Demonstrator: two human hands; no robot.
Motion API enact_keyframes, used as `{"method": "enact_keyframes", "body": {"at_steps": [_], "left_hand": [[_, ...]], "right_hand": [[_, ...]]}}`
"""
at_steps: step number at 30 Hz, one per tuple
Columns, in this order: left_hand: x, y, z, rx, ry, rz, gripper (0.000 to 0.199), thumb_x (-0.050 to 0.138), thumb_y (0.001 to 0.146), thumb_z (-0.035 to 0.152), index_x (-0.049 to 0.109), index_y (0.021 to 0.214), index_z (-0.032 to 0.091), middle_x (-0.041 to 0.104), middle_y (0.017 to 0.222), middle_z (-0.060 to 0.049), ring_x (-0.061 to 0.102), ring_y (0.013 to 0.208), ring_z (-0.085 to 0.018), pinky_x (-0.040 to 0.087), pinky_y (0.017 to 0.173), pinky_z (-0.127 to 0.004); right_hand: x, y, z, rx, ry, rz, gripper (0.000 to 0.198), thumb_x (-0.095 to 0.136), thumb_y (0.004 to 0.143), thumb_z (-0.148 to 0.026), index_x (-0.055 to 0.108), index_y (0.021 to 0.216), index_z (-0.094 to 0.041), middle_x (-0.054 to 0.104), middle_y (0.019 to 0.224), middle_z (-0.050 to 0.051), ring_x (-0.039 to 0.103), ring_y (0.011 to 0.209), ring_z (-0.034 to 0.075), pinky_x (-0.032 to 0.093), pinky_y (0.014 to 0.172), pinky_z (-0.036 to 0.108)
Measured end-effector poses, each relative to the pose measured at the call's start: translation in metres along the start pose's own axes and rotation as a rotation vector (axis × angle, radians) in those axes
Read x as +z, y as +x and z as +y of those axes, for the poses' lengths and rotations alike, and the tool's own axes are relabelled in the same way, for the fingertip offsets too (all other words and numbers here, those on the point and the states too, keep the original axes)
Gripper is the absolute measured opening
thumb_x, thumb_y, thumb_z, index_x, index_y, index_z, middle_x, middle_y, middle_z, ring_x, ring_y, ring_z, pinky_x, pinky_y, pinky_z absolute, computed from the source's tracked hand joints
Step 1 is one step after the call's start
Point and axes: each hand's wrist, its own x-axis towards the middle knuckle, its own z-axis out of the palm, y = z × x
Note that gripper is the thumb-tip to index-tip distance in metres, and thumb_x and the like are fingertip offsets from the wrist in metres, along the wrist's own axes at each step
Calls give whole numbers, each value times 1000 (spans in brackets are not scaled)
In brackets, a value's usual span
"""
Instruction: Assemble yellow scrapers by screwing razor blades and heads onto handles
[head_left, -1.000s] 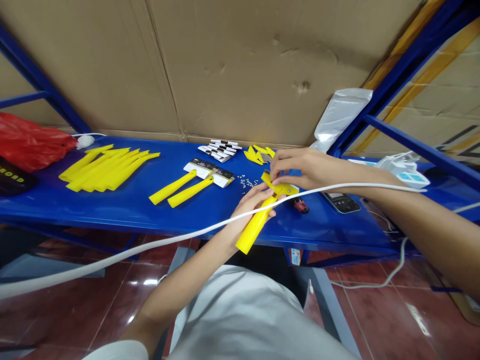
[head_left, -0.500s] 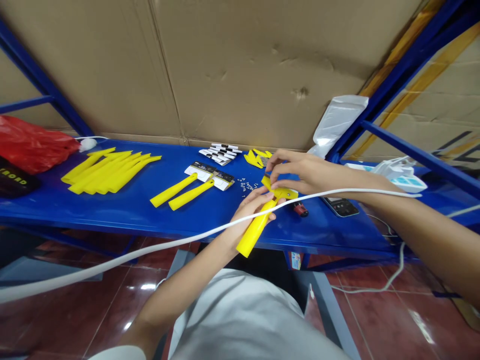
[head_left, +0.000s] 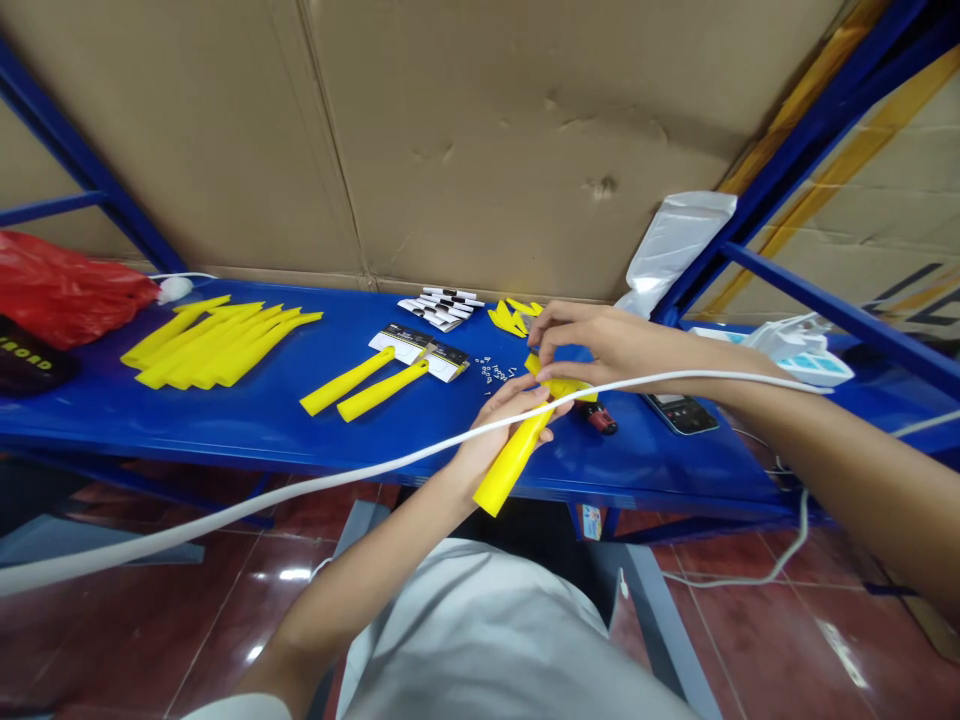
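A yellow tubular handle (head_left: pixel 510 462) lies slanted in my left hand (head_left: pixel 491 425), whose fingers are closed around its upper part. At its top end is a flat yellow piece (head_left: pixel 564 387), partly hidden by my fingers. From above, my right hand (head_left: pixel 581 340) grips that piece with bent fingers; the exact fingertip contact is hard to see. Small metal bits (head_left: pixel 491 373), apparently screws and nuts, lie scattered just left of my hands. Beneath the right hand's side shows a dark red and black tool handle (head_left: pixel 600 418).
Several yellow handles (head_left: pixel 217 345) lie at the left near a red bag (head_left: pixel 67 290). Two more handles (head_left: pixel 349 380) rest against black-and-white cards (head_left: pixel 397 343). Folded cards (head_left: pixel 439 308) and yellow pieces (head_left: pixel 510 318) are behind. A phone (head_left: pixel 682 413) lies right; a white cable (head_left: pixel 360 470) crosses in front.
The right fingers have shifted slightly over the flat yellow piece and cover more of it. The white cable has moved a little upward; the left hand stays nearly still.
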Motion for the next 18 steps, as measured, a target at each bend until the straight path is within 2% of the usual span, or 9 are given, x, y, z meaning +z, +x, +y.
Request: {"method": "enact_keyframes", "body": {"at_steps": [6, 9, 13, 18], "left_hand": [[-1, 2, 0, 2, 1, -6, 31, 84, 93, 15, 73, 122, 17, 82, 115, -13, 85, 98, -23, 56, 56, -14], [0, -1, 1, -3, -1, -33, 33, 84, 93, 16, 73, 124, 16, 82, 115, -14, 84, 100, -24, 57, 57, -14], [3, -5, 3, -14, 21, -73, 40, 85, 92, 17, 74, 130, 16, 81, 123, -15, 84, 101, -22, 58, 57, -13], [3, -4, 2, -1, -14, -45, 38, 84, 91, 14, 72, 127, 17, 81, 116, -13, 84, 99, -23, 56, 56, -14]], "right_hand": [[3, 1, -1, 44, 31, 73, 32, 70, 102, -55, 78, 98, -24, 74, 118, 10, 70, 109, 26, 54, 101, 43], [2, 1, -2, 132, 128, 98, 39, 77, 94, -61, 75, 96, -23, 78, 108, 8, 72, 102, 26, 55, 94, 41], [3, -2, -3, 258, 305, 63, 46, 81, 88, -65, 72, 93, -21, 80, 103, 7, 74, 96, 24, 56, 88, 38], [13, -5, -1, 307, 370, 118, 49, 84, 84, -67, 71, 91, -21, 79, 94, 5, 74, 87, 22, 57, 84, 38]]}}
